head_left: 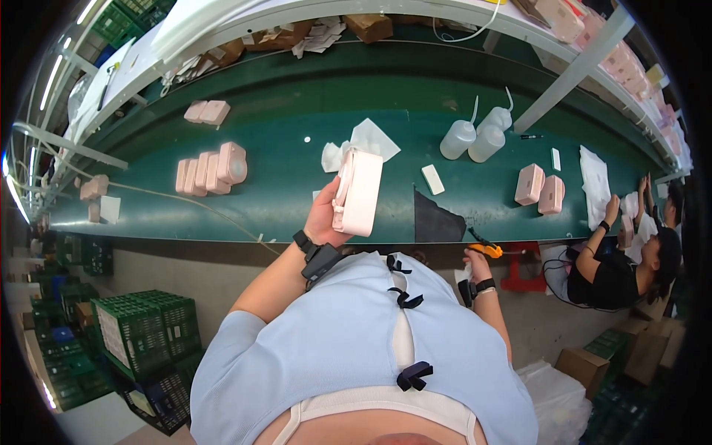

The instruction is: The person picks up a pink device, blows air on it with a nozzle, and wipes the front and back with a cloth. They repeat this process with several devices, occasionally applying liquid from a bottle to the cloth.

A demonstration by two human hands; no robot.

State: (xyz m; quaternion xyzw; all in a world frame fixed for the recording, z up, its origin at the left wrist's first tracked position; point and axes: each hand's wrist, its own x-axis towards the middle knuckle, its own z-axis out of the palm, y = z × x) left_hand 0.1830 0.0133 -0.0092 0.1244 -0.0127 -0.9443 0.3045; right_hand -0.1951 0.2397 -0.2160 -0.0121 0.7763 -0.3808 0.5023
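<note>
My left hand (pixel 323 215) is wrapped round a pale pink boxy device (pixel 363 194), held tilted above the bench's near edge. Its broad smooth side shows, and a round part faces left. Just behind it lie crumpled white cloths (pixel 365 141). Low beside the bench edge, my right hand (pixel 477 265) has its fingers curled in; a whitish thing (pixel 463 275) shows at it, too small to name. Close above those fingers is an orange-and-black hand tool (pixel 486 249); whether they touch it I cannot tell. A dark cloth (pixel 437 218) lies on the bench nearby.
On the green bench (pixel 282 159), several pink devices (pixel 211 172) stand left, two more (pixel 529 185) right. Squeeze bottles (pixel 457 139) and a small white block (pixel 432 179) lie beyond. A cable (pixel 215 210) crosses left. Co-workers (pixel 630 259) sit right; green crates (pixel 148 330) stand lower left.
</note>
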